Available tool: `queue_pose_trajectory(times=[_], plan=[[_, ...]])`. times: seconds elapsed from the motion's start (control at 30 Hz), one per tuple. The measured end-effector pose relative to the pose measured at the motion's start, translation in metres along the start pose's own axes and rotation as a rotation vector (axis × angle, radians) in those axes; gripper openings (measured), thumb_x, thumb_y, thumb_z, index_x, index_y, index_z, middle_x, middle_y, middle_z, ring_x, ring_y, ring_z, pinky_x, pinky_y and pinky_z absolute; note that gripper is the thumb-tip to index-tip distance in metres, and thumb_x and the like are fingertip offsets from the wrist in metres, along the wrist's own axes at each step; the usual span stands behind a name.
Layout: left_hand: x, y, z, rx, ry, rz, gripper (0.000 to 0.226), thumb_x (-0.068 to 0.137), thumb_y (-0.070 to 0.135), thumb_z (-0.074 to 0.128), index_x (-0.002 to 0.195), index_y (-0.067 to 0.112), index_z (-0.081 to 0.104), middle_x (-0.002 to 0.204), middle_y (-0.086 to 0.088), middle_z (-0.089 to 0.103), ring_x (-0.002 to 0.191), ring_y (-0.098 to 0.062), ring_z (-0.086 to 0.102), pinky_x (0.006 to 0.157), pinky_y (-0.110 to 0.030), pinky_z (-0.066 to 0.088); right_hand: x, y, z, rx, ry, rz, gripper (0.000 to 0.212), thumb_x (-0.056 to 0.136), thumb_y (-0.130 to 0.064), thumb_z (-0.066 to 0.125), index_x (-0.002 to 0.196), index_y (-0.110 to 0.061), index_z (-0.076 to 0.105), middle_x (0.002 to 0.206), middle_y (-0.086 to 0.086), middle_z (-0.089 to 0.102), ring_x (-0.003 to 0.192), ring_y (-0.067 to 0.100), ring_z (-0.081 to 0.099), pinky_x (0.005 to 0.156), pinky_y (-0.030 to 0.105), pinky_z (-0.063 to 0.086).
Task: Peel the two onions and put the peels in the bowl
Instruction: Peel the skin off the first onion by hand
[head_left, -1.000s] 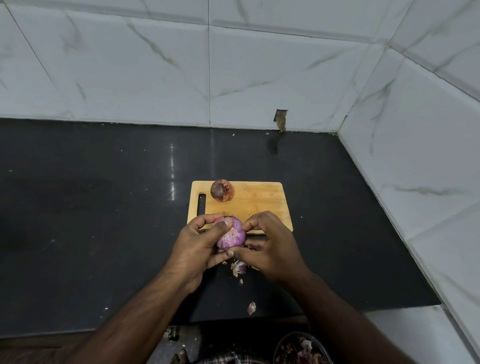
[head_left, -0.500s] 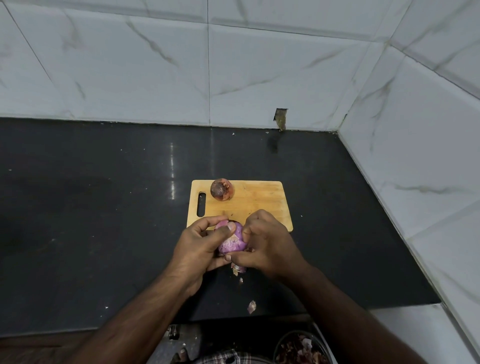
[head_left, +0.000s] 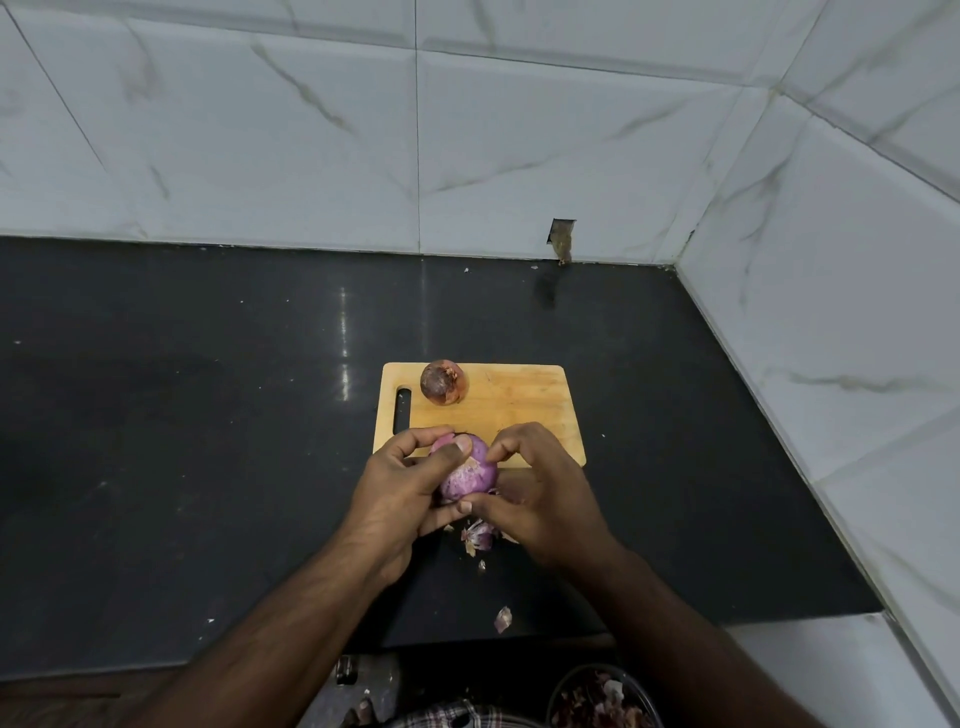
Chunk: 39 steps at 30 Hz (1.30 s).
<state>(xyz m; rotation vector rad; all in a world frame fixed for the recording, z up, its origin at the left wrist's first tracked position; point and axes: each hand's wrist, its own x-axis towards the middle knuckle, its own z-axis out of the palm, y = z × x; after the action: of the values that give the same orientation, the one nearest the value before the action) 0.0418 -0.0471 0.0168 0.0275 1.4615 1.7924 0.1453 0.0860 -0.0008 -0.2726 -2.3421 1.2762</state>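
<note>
The first onion is in hand, held above the near edge of the cutting board and mostly bare and purple. The left hand cups it with the thumb pressed over its top, while the right hand holds its right side, thumb and fingertips closed on the skin near the bottom. The step looks like stripping the last skin from this onion. The next move likely calls for pulling that piece free and carrying it to the bowl at the near edge of the view, already holding peels. Loose peels lie on the worktop beneath the hands and need gathering. The second onion, still in its brown skin, sits at the board's far left corner, clear of the work.
</note>
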Motion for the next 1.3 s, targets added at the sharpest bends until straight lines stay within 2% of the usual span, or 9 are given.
queue_pose_trajectory(times=[0.2, 0.33, 0.47, 0.6, 0.87, 0.97, 1.1, 1.17, 1.3], plan=[[0.0, 0.003, -0.001, -0.008, -0.022, -0.038, 0.036, 0.084, 0.026, 0.077, 0.114, 0.01, 0.069, 0.104, -0.018, 0.076, 0.079, -0.026, 0.075, 0.058, -0.032, 0.06, 0.003, 0.001, -0.004, 0.021, -0.013, 0.023, 0.042, 0.07, -0.02, 0.09, 0.095, -0.017, 0.056, 0.097, -0.004, 0.058, 0.079, 0.013, 0.068, 0.061, 0.022, 0.058], [0.001, 0.002, 0.0, 0.007, -0.03, -0.029, 0.034, 0.084, 0.026, 0.076, 0.114, 0.01, 0.069, 0.103, -0.016, 0.077, 0.08, -0.026, 0.076, 0.061, -0.034, 0.062, 0.007, 0.0, -0.006, -0.068, -0.044, -0.014, 0.041, 0.069, -0.025, 0.09, 0.088, -0.019, 0.055, 0.086, -0.005, 0.06, 0.069, 0.011, 0.062, 0.054, 0.018, 0.049], [0.001, 0.0, 0.002, 0.005, -0.02, -0.025, 0.039, 0.08, 0.028, 0.078, 0.114, 0.012, 0.069, 0.103, -0.015, 0.077, 0.08, -0.025, 0.075, 0.06, -0.033, 0.061, 0.008, 0.002, -0.006, -0.087, -0.05, -0.003, 0.04, 0.068, -0.024, 0.091, 0.083, -0.02, 0.054, 0.08, -0.009, 0.06, 0.069, 0.008, 0.057, 0.055, 0.015, 0.043], [0.002, -0.003, 0.001, -0.001, -0.005, -0.031, 0.035, 0.084, 0.026, 0.077, 0.115, 0.012, 0.069, 0.106, -0.016, 0.076, 0.083, -0.027, 0.076, 0.059, -0.033, 0.061, 0.008, 0.005, -0.006, -0.083, -0.075, 0.005, 0.04, 0.067, -0.027, 0.091, 0.08, -0.022, 0.054, 0.08, -0.007, 0.061, 0.07, 0.01, 0.059, 0.054, 0.026, 0.049], [0.004, -0.007, 0.001, -0.021, 0.017, -0.054, 0.035, 0.083, 0.023, 0.078, 0.114, 0.01, 0.07, 0.11, -0.019, 0.075, 0.082, -0.027, 0.075, 0.06, -0.033, 0.06, 0.009, 0.008, -0.006, -0.054, -0.09, 0.064, 0.041, 0.064, -0.026, 0.093, 0.074, -0.02, 0.054, 0.073, -0.004, 0.061, 0.065, 0.013, 0.055, 0.053, 0.027, 0.045], [0.005, -0.006, 0.003, -0.021, 0.02, -0.058, 0.035, 0.083, 0.023, 0.078, 0.114, 0.01, 0.07, 0.109, -0.02, 0.074, 0.079, -0.026, 0.074, 0.061, -0.034, 0.061, 0.01, 0.007, -0.007, -0.063, -0.101, 0.081, 0.039, 0.065, -0.023, 0.091, 0.072, -0.024, 0.053, 0.07, -0.005, 0.059, 0.063, 0.013, 0.053, 0.054, 0.034, 0.045], [0.008, -0.001, 0.004, -0.054, 0.015, -0.058, 0.036, 0.084, 0.024, 0.077, 0.115, 0.007, 0.069, 0.108, -0.022, 0.074, 0.076, -0.025, 0.073, 0.06, -0.033, 0.061, 0.009, 0.006, -0.005, -0.099, -0.044, 0.094, 0.039, 0.069, -0.022, 0.089, 0.07, -0.03, 0.051, 0.066, -0.013, 0.051, 0.064, 0.004, 0.049, 0.055, 0.023, 0.04], [0.01, 0.003, 0.004, -0.044, -0.006, -0.054, 0.033, 0.086, 0.026, 0.076, 0.114, 0.008, 0.069, 0.106, -0.021, 0.074, 0.076, -0.025, 0.073, 0.063, -0.034, 0.063, 0.012, 0.003, -0.008, -0.037, -0.034, 0.097, 0.036, 0.068, -0.022, 0.09, 0.078, -0.029, 0.056, 0.073, -0.012, 0.057, 0.069, 0.006, 0.055, 0.059, 0.023, 0.047], [0.012, 0.009, 0.002, -0.067, -0.043, -0.084, 0.035, 0.089, 0.029, 0.073, 0.117, 0.008, 0.067, 0.108, -0.022, 0.075, 0.08, -0.026, 0.073, 0.066, -0.034, 0.064, 0.014, 0.0, -0.014, 0.105, 0.009, 0.044, 0.041, 0.071, -0.013, 0.088, 0.1, -0.027, 0.063, 0.103, -0.002, 0.062, 0.094, 0.015, 0.066, 0.07, 0.032, 0.062]])
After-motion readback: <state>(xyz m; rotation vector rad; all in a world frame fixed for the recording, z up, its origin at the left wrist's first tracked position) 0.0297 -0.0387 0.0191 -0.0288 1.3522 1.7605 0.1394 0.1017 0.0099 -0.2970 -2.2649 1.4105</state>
